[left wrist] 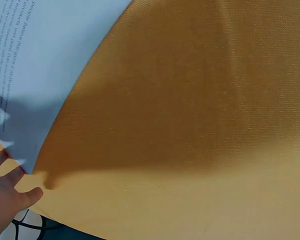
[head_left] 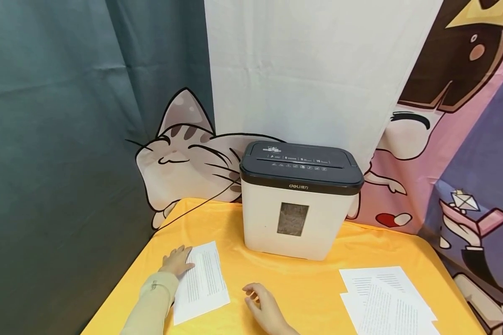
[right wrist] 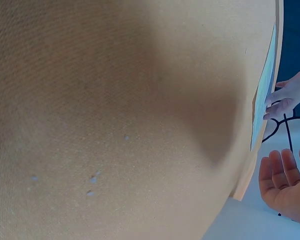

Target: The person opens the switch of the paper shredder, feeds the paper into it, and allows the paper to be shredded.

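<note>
A printed white sheet of paper [head_left: 207, 279] lies at the left of the yellow table; whether others lie under it I cannot tell. My left hand [head_left: 177, 263] touches its upper left edge with fingers spread. In the left wrist view the fingers of that hand [left wrist: 10, 197] meet the corner of the sheet [left wrist: 50, 55], and the thumb stands apart from it. My right hand [head_left: 266, 307] is to the right of the sheet, loosely curled and holding nothing. The right wrist view shows this hand [right wrist: 287, 185] at the right edge, apart from the paper [right wrist: 262, 95].
A white deli paper shredder [head_left: 260, 214] with a dark lid [head_left: 302, 174] and a slot on top stands at the back middle of the table. Several overlapping printed sheets [head_left: 385, 302] lie at the right. Printed curtains [head_left: 67, 139] hang close behind the yellow tablecloth [head_left: 293, 274].
</note>
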### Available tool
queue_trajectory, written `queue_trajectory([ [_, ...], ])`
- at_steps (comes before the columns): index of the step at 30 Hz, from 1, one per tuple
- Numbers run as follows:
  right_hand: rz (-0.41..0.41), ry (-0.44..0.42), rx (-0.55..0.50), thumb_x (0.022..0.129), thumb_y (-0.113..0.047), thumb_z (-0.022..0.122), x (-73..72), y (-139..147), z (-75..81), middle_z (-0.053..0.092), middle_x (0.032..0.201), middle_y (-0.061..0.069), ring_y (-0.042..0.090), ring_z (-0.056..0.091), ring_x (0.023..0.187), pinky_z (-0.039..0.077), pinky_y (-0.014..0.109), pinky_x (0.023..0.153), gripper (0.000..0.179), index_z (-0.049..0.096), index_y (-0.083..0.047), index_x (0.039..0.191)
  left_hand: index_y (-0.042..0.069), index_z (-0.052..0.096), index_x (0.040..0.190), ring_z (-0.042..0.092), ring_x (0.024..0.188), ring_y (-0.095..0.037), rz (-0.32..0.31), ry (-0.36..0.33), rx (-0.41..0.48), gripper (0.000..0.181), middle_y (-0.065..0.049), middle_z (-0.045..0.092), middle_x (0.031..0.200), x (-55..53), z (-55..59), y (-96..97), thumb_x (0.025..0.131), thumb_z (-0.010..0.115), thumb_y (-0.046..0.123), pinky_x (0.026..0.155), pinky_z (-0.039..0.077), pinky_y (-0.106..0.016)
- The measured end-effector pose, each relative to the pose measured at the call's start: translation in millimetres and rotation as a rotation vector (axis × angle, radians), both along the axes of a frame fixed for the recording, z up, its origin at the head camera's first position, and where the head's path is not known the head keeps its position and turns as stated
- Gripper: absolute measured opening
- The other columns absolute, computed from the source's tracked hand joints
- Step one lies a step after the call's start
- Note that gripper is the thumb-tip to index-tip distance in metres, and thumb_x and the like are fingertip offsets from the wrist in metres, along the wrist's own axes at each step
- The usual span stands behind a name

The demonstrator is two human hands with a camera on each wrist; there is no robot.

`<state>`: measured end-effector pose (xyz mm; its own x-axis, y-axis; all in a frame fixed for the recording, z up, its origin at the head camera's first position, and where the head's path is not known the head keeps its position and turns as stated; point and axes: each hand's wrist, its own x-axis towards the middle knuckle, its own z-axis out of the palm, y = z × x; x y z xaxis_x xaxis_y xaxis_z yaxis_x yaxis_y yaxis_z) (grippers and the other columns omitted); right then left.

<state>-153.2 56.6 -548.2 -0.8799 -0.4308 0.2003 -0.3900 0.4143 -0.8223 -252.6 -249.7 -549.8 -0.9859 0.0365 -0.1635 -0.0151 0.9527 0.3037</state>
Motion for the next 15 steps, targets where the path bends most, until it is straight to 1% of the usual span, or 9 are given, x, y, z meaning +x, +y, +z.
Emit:
queue_trajectory([
  [3,0.0,0.0,0.001,0.093,-0.009,0.056,-1.0,0.1,0.5,0.06,0.097,0.012,0.001,0.05,0.084,0.045,0.019,0.069,0.018,0.058,-0.001,0.109,-0.003,0.047,0.133,0.043,0.118,-0.052,0.001,0.007,-0.015,0.06,-0.032,0.044,0.133,-1.9,5.1,1.8,0.083,0.071,0.022,0.094,0.034,-0.067],
  [6,0.005,0.005,0.002,0.093,-0.009,0.056,-1.8,0.9,0.4,0.06,0.097,0.012,0.001,0.05,0.084,0.045,0.02,0.069,0.018,0.058,-0.001,0.109,-0.002,0.05,0.129,0.047,0.111,-0.049,0.002,0.016,-0.062,0.062,-0.03,0.048,0.126,-2.3,11.1,3.8,0.079,0.075,0.024,0.089,0.039,-0.065],
  [9,0.005,0.005,-0.007,0.093,-0.009,0.056,-2.5,2.6,0.1,0.059,0.096,0.012,0.002,0.051,0.083,0.045,0.02,0.068,0.018,0.058,0.0,0.109,-0.001,0.053,0.126,0.049,0.107,-0.047,0.008,0.014,-0.099,0.063,-0.028,0.05,0.122,-1.8,14.3,4.6,0.076,0.078,0.026,0.086,0.04,-0.064],
  [11,-0.001,-0.002,-0.015,0.093,-0.009,0.057,-3.4,3.8,-0.2,0.059,0.096,0.012,0.003,0.051,0.083,0.045,0.02,0.067,0.018,0.058,0.0,0.109,-0.001,0.055,0.122,0.05,0.104,-0.045,0.014,0.017,-0.101,0.062,-0.027,0.051,0.118,-0.6,16.6,4.9,0.073,0.081,0.028,0.084,0.041,-0.064],
  [13,-0.011,-0.01,-0.022,0.093,-0.009,0.057,-4.8,5.0,-0.6,0.059,0.096,0.011,0.004,0.052,0.082,0.046,0.02,0.067,0.019,0.058,0.001,0.109,0.0,0.057,0.117,0.05,0.1,-0.043,0.025,0.021,-0.081,0.061,-0.025,0.053,0.112,0.4,17.2,3.9,0.07,0.083,0.028,0.082,0.041,-0.062],
  [15,-0.02,-0.021,-0.03,0.093,-0.009,0.057,-6.7,6.3,-1.0,0.059,0.095,0.01,0.003,0.052,0.081,0.046,0.019,0.067,0.019,0.058,0.002,0.109,0.0,0.059,0.111,0.052,0.095,-0.04,0.035,0.031,-0.06,0.055,-0.022,0.054,0.104,1.4,16.9,1.1,0.068,0.084,0.026,0.079,0.042,-0.06],
])
